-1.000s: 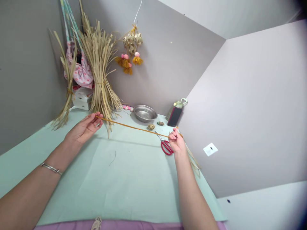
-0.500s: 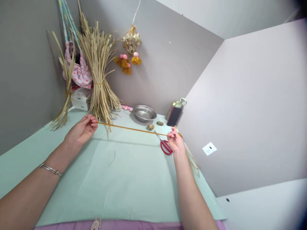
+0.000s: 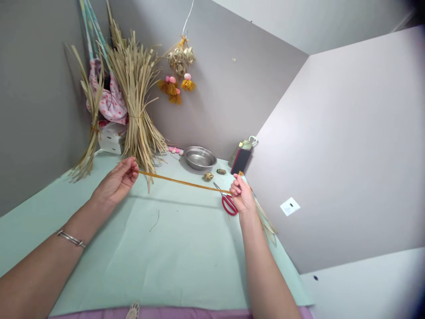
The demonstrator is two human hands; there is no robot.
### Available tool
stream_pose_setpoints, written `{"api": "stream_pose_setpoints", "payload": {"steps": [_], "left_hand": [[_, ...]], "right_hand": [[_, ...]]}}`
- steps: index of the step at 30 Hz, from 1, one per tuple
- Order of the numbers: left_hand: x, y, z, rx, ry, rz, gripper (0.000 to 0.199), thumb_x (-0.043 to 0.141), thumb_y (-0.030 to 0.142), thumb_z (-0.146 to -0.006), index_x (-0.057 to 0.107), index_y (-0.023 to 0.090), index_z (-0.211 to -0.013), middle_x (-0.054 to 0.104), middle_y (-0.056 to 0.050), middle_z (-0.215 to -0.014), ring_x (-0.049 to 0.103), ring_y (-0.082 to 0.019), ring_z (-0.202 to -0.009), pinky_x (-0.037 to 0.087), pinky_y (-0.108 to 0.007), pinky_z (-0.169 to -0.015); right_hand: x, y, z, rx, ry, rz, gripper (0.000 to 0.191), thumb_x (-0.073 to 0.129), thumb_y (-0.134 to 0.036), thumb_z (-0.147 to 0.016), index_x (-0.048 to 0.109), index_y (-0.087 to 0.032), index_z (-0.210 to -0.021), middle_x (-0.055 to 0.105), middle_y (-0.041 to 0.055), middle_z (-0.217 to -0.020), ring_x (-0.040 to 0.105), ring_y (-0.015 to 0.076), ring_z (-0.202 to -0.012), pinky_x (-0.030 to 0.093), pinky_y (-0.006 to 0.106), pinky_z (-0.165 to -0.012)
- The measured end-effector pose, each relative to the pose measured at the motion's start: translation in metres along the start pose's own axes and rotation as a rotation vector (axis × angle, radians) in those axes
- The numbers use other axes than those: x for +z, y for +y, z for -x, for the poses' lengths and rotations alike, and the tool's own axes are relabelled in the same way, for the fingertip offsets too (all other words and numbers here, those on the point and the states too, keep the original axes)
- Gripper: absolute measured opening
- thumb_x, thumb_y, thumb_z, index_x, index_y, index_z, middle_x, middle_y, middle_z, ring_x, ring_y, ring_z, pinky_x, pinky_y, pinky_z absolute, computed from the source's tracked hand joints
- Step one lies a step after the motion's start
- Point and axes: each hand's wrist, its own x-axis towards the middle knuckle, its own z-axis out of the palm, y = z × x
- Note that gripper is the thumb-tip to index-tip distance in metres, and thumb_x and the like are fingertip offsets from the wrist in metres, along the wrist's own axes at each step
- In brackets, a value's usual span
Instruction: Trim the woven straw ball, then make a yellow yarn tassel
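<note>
Orange-brown yarn [image 3: 182,182] stretches nearly straight above the pale green tabletop, sloping slightly down to the right. Its left end is pinched in the fingertips of my left hand [image 3: 121,178], in front of the large straw bundle. My right hand [image 3: 242,193] has its fingers curled round the other end, and a bit of the same yarn shows just above its fingers. Red-handled scissors [image 3: 229,204] lie on the table beside my right hand, partly behind it. A small woven ball [image 3: 208,176] rests behind the yarn.
At the back stand a metal bowl [image 3: 200,158], a small green-ended spool [image 3: 221,171], a phone [image 3: 241,161] leaning on a bottle, and a big straw bundle [image 3: 137,102]. Woven balls with tassels [image 3: 179,60] hang by the wall. Loose strips [image 3: 265,219] lie along the right edge.
My left hand has moved slightly right, and the hands are a little closer together. The yarn's right end is lower and its strands look slightly wider.
</note>
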Motion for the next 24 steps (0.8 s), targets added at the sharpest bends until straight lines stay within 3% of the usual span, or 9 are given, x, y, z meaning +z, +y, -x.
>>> {"api": "stream_pose_setpoints", "payload": {"steps": [4, 7, 11, 15, 19, 24], "left_hand": [[0.016, -0.011, 0.014, -0.024, -0.055, -0.124, 0.006, 0.072, 0.011, -0.082, 0.072, 0.012, -0.087, 0.068, 0.000, -0.072, 0.058, -0.006, -0.062, 0.045, -0.013, -0.054], [0.032, -0.022, 0.031, -0.067, -0.137, -0.225, 0.014, 0.081, 0.018, -0.073, 0.073, 0.013, -0.084, 0.068, -0.001, -0.071, 0.050, -0.006, -0.054, 0.038, -0.014, -0.046], [0.047, -0.036, 0.054, -0.040, -0.285, -0.490, 0.013, 0.079, 0.031, -0.074, 0.073, 0.020, -0.077, 0.064, 0.001, -0.073, 0.051, -0.010, -0.060, 0.043, -0.021, -0.059], [0.052, -0.047, 0.067, -0.011, -0.408, -0.711, 0.013, 0.071, 0.035, -0.081, 0.072, 0.023, -0.076, 0.058, 0.002, -0.063, 0.051, -0.015, -0.060, 0.042, -0.027, -0.063], [0.053, -0.053, 0.071, -0.024, -0.384, -0.683, 0.010, 0.072, 0.035, -0.080, 0.069, 0.025, -0.081, 0.061, 0.002, -0.066, 0.056, -0.016, -0.061, 0.046, -0.028, -0.064], [0.051, -0.053, 0.071, -0.045, -0.369, -0.675, 0.027, 0.072, 0.035, -0.080, 0.070, 0.028, -0.106, 0.063, 0.000, -0.077, 0.061, -0.018, -0.068, 0.051, -0.031, -0.069]], "right_hand": [[0.027, 0.004, 0.018, 0.019, -0.126, 0.119, 0.017, 0.074, -0.028, -0.079, 0.068, -0.013, -0.084, 0.051, -0.0060, -0.056, 0.026, 0.0010, -0.039, 0.022, 0.013, -0.035], [0.050, 0.013, 0.035, 0.046, -0.268, 0.271, 0.022, 0.072, -0.033, -0.080, 0.071, -0.012, -0.085, 0.052, -0.0043, -0.057, 0.025, 0.0021, -0.041, 0.019, 0.017, -0.038], [0.073, 0.023, 0.060, 0.077, -0.468, 0.479, 0.028, 0.066, -0.042, -0.084, 0.073, -0.015, -0.088, 0.054, -0.0034, -0.059, 0.026, 0.0050, -0.045, 0.017, 0.022, -0.043], [0.087, 0.030, 0.079, 0.060, -0.567, 0.629, 0.031, 0.062, -0.045, -0.087, 0.074, -0.016, -0.088, 0.054, -0.0023, -0.060, 0.034, 0.0087, -0.052, 0.025, 0.023, -0.048], [0.092, 0.035, 0.087, 0.037, -0.632, 0.652, 0.031, 0.061, -0.042, -0.088, 0.071, -0.016, -0.075, 0.054, -0.0019, -0.062, 0.040, 0.0103, -0.057, 0.032, 0.024, -0.055], [0.094, 0.038, 0.089, -0.028, -0.635, 0.686, 0.030, 0.058, -0.036, -0.089, 0.067, -0.016, -0.069, 0.056, -0.0011, -0.064, 0.046, 0.0115, -0.061, 0.037, 0.024, -0.062]]}}
